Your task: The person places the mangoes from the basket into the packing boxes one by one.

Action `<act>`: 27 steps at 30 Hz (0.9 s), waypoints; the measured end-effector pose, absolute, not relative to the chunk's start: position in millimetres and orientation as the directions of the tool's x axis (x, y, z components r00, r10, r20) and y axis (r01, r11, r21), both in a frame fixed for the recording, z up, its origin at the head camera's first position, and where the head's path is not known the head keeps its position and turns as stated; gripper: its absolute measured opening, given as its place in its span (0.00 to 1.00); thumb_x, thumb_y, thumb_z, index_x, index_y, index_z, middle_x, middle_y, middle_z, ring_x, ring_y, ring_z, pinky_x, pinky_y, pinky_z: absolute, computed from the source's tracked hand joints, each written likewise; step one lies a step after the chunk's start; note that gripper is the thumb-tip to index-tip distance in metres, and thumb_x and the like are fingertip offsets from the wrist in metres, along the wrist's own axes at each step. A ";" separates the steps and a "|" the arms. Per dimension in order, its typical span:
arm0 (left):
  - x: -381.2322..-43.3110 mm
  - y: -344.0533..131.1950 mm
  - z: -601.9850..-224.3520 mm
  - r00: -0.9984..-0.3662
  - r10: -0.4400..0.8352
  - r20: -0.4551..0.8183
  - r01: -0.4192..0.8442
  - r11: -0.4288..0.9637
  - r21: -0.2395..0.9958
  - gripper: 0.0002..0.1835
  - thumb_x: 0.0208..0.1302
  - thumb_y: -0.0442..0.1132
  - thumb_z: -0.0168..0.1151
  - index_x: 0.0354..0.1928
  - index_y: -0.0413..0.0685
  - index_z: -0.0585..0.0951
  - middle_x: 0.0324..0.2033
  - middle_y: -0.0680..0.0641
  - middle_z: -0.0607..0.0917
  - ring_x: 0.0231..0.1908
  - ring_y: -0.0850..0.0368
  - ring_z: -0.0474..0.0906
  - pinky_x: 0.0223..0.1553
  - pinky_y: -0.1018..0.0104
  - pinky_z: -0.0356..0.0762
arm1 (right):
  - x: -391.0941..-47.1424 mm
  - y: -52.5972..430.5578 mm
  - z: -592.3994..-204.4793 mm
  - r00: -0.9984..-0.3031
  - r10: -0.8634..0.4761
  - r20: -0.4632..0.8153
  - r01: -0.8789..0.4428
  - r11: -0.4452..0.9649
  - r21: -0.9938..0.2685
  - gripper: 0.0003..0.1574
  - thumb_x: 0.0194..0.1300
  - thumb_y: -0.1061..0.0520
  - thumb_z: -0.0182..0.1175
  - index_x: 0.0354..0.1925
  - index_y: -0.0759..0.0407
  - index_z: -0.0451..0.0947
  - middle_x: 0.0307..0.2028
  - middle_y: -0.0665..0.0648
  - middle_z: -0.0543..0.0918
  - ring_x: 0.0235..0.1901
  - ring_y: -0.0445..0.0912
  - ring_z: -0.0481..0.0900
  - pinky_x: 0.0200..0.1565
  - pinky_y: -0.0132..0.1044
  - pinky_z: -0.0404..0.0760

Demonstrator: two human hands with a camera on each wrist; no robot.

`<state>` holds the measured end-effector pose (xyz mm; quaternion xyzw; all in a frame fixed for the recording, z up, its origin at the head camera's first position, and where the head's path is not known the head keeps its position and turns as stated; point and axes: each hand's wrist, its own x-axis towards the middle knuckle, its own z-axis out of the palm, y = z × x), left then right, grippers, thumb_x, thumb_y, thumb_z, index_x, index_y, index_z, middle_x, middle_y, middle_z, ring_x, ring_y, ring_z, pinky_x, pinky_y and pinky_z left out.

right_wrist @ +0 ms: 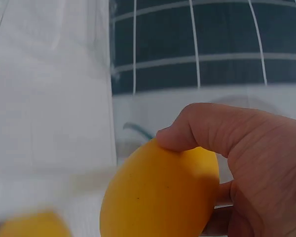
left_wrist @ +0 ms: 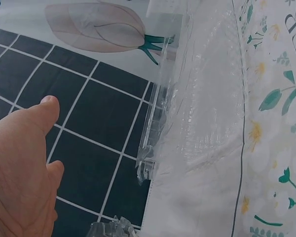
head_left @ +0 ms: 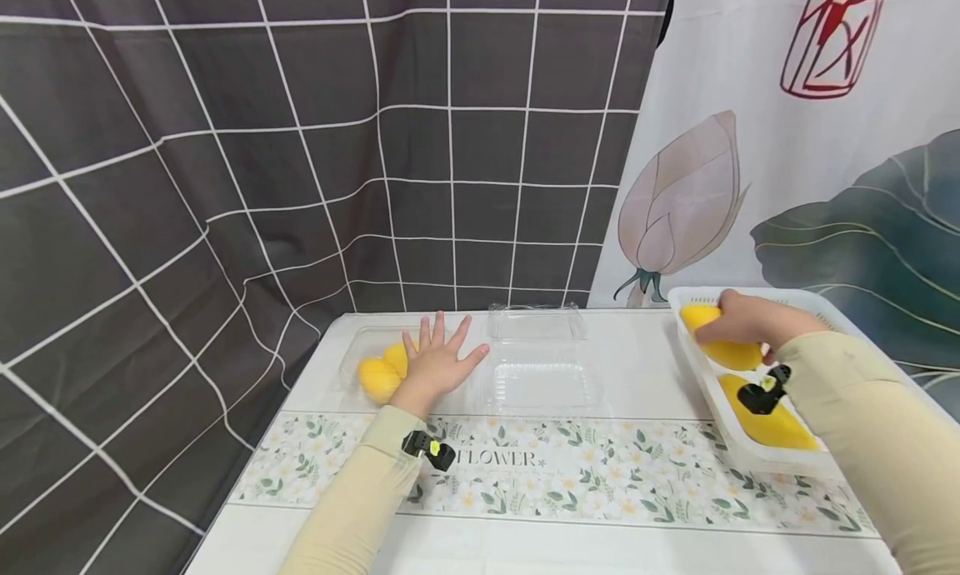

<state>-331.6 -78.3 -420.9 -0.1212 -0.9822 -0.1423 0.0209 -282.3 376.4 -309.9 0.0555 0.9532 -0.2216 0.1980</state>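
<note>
Fingers of the right hand grip an oval yellow fruit, likely against slipping, at a white plastic basket, left hand splayed leftward.

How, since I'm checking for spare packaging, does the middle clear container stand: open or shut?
Open: the clear container has its lid folded back on its far side, not closed over it.

we note clear, glossy, thin plastic in the clamshell container, its base ridged; smooth white plastic in the perforated basket; smooth, low-sheen skin, finely specked, on the yellow mango; matt, rippled cloth in the grid-patterned curtain; matt, creased fabric in the cream sleeve; and a smooth printed covering on the tabletop.
</note>
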 end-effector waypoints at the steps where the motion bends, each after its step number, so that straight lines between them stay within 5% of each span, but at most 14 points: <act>1: -331.3 -78.2 -421.0 -0.970 0.232 0.076 0.244 0.930 0.276 0.43 0.70 0.76 0.34 0.81 0.68 0.51 0.80 0.39 0.39 0.78 0.36 0.27 0.72 0.29 0.23 | -285.3 368.3 -309.7 -0.922 0.013 -0.388 0.180 0.899 -0.399 0.55 0.62 0.37 0.65 0.62 0.76 0.51 0.45 0.72 0.72 0.40 0.63 0.76 0.32 0.50 0.85; 14: -336.2 -71.9 -425.9 -0.963 0.246 0.107 0.267 0.904 0.334 0.41 0.71 0.75 0.33 0.81 0.69 0.50 0.80 0.41 0.39 0.78 0.38 0.29 0.74 0.35 0.22 | -316.9 263.8 -325.2 -0.959 -0.099 -0.264 0.019 0.911 -0.412 0.40 0.62 0.41 0.63 0.59 0.65 0.62 0.45 0.66 0.77 0.39 0.57 0.79 0.28 0.47 0.86; 27: -322.7 -50.5 -433.9 -0.931 0.216 0.293 0.362 0.647 0.672 0.30 0.81 0.55 0.37 0.79 0.55 0.61 0.78 0.39 0.56 0.77 0.38 0.50 0.74 0.38 0.53 | -328.9 185.4 -363.9 -0.967 -0.174 -0.187 -0.063 0.873 -0.484 0.39 0.59 0.43 0.65 0.62 0.60 0.66 0.43 0.61 0.79 0.35 0.52 0.78 0.27 0.42 0.82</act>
